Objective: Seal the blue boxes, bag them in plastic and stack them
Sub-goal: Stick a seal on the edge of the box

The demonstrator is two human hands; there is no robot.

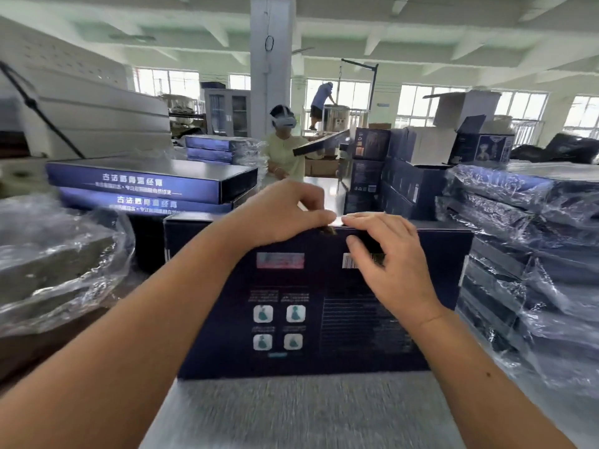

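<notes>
Head view looks down on a dark blue box (pixel 291 319) standing on its long edge at the centre of a grey table (pixel 291 413), with its printed back facing the camera. Four teal icons (pixel 278 327) sit low on that face, and a barcode (pixel 348 261) sits near the top, partly covered.

Both hands meet at the box's top edge, at 12 o'clock from its middle. The left hand (pixel 282 215) is curled, and its thumb and forefinger are pinched together on the edge. A small dark bit shows under the thumb, but I cannot tell what it is. The right hand (pixel 389 254) lays its fingers (pixel 366 218) over the same edge, just beside the left thumb. Its thumb (pixel 356 246) presses on the front face by the barcode, so the top of the box is held between them.

At 10 o'clock, two unbagged blue boxes (pixel 146 186) lie flat in a stack. At 9 o'clock there is a heap of clear plastic (pixel 58 254). At 3 o'clock, stacks of plastic-wrapped boxes (pixel 534 254) stand just beside the held box. At 12 o'clock, beyond the table, a person wearing a headset (pixel 285 150) stands in front of a white pillar (pixel 270 59).
</notes>
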